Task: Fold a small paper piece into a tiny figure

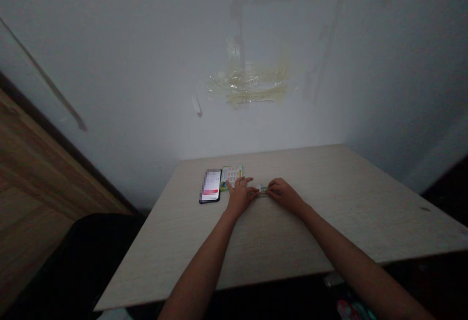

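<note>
And there, the left hand [239, 197] and right hand [285, 194] pinch a small green-and-white piece [262, 190] on the worktop [310, 242], a printed card [231, 176] and a phone [210, 186] lying just beside.

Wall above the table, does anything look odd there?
Yes. The white wall has yellowed, shiny tape residue inside a faint dark outline above the table, as if something was stuck there.

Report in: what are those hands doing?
Left hand, right hand at small green-and-white paper piece. Black smartphone, colourful printed card to the left. Neither blocks the hands.
</note>
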Demonstrator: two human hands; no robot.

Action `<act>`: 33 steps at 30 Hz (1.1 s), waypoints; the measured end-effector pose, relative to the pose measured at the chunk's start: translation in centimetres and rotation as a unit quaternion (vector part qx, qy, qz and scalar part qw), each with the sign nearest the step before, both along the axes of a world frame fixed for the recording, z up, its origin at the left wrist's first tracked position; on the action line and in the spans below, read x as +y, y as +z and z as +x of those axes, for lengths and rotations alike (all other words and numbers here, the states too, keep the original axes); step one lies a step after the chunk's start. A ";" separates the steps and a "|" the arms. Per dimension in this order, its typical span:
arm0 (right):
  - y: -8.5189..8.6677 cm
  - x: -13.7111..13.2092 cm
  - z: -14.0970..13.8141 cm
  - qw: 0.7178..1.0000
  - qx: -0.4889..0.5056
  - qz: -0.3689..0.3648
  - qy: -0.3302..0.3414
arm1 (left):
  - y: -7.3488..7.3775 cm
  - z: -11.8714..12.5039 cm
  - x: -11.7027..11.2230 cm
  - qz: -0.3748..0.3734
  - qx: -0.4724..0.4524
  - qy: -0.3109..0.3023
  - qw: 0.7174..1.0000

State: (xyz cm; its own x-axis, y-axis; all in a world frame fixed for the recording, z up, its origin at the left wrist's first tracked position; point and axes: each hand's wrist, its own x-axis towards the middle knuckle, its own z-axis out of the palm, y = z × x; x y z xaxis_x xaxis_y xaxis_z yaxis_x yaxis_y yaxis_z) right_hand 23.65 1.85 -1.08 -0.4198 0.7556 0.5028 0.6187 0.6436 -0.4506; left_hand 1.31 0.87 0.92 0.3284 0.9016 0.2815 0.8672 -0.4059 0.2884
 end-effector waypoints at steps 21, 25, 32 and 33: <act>-1.5 1.8 -1.2 0.992 -0.047 0.010 -0.113 | 0.4 1.1 0.7 -0.018 -0.043 0.043 0.998; -1.4 1.8 -1.4 0.990 -0.061 0.004 -0.127 | 0.3 1.3 0.7 -0.020 -0.058 0.049 0.997; -0.7 1.4 -1.9 0.984 -0.084 -0.034 -0.152 | 0.0 1.5 0.9 -0.009 -0.062 0.061 0.996; -0.7 1.3 -1.9 0.984 -0.087 -0.037 -0.154 | 0.0 1.5 0.9 -0.009 -0.063 0.062 0.996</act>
